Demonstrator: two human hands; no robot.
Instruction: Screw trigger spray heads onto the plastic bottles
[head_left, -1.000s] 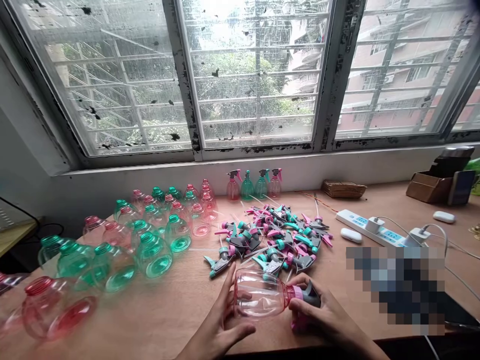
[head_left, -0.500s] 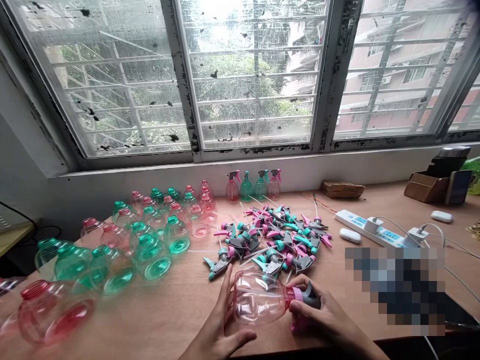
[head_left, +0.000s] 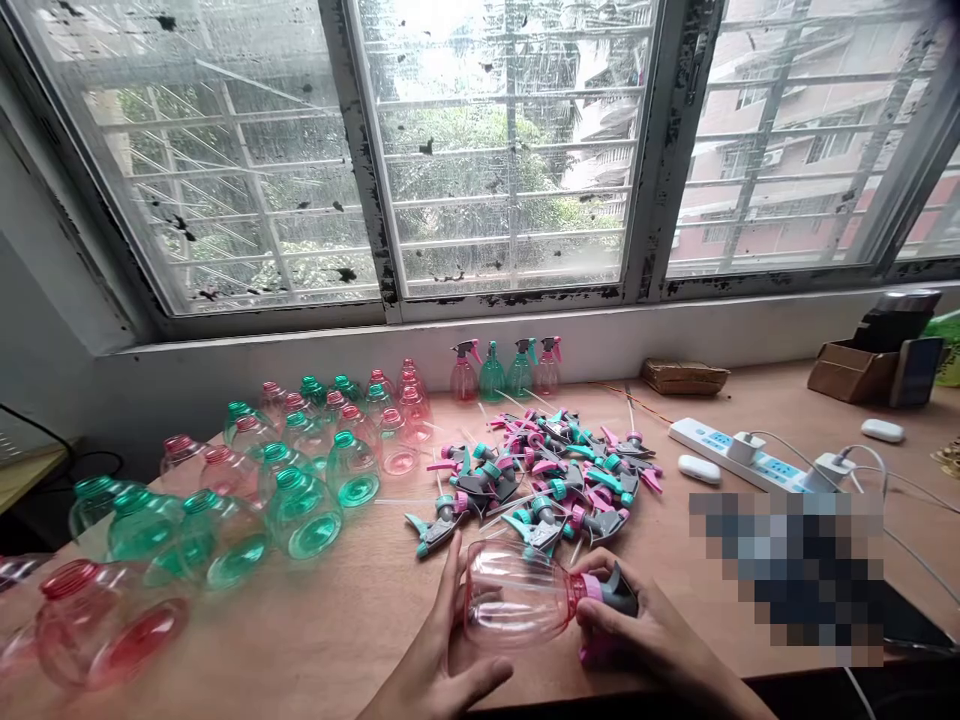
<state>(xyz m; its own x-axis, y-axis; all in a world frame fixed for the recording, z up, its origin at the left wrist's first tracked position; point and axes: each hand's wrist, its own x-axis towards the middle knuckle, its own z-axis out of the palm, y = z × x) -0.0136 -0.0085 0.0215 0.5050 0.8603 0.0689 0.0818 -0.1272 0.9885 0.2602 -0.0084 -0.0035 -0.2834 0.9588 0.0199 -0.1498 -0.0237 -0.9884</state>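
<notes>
A clear pink spray bottle is held sideways above the table's front part, base to the left. Its grey and pink trigger head sits on the neck, with the pink trigger hanging below. My right hand is closed around the collar and head. At the base end, my left hand has its fingers and thumb spread apart, the fingers beside or touching the bottle's base. Just beyond lies a heap of loose trigger heads in pink, teal and grey with thin tubes.
Several headless green bottles and pink bottles fill the left side. Spray bottles with heads stand by the wall. To the right are a power strip with cables, white cases and a cardboard box.
The bottle's reflections have shifted, and it has moved very slightly left. Both hands keep nearly the same pose.
</notes>
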